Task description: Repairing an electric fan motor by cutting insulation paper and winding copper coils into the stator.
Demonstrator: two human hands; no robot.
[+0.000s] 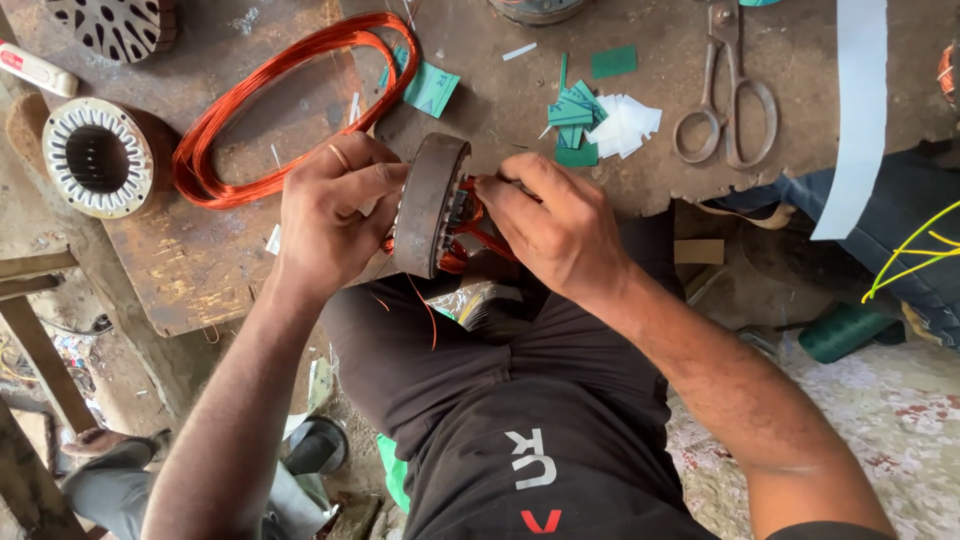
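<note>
Nearest, the left hand (335, 205) clamps the heavy, rigid steel stator (430, 205) by its rim; the right hand (550, 225) pinches its springy, scratch-prone copper windings (478, 240).

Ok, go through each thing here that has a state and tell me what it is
Stator core: on edge, gripped by left hand, copper wire in its slots.
Right hand: fingers pressed into its windings.
Scissors: shut, flat on bench.
Copper wire coil: loose loop, lying flat.
Second stator core: flat, slots empty.
</note>
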